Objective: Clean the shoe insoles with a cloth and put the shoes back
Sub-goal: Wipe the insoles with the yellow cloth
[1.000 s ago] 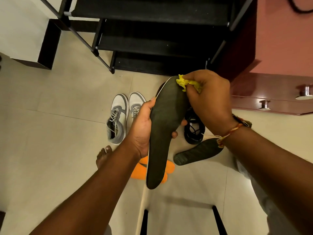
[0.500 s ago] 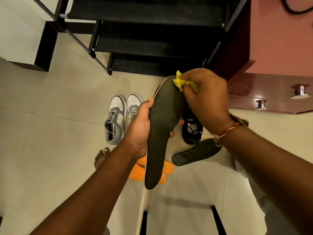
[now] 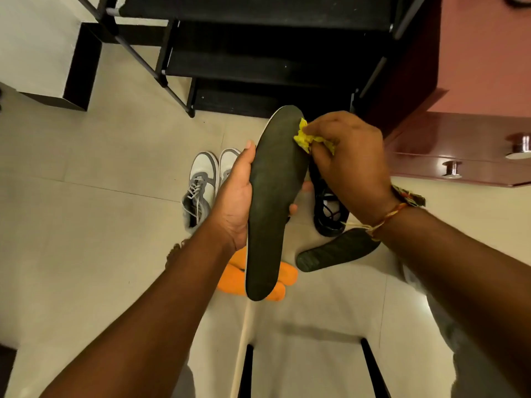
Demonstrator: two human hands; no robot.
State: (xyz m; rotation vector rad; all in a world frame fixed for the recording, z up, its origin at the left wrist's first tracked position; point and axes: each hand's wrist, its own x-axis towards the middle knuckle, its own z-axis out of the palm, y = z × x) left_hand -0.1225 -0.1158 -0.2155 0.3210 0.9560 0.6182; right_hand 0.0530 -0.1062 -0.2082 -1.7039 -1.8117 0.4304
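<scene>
The left hand (image 3: pixel 235 202) is gripping the dark insole (image 3: pixel 273 196) mid-length; the right hand (image 3: pixel 350 156), at the insole's 1 o'clock, is pinching a yellow cloth (image 3: pixel 304 136) against its toe end.

R wrist: thin red-and-yellow thread band (image 3: pixel 386 221), w/ a darker woven strap (image 3: pixel 409 196) just beside it. Forearms bare. Light grey fabric garment (image 3: pixel 471 366) at lower R; toes (image 3: pixel 173 252) bare.

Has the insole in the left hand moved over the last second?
Yes. The insole has shifted up the view toward the shoe rack: its toe end was just below the rack's bottom edge and now overlaps it.
</scene>
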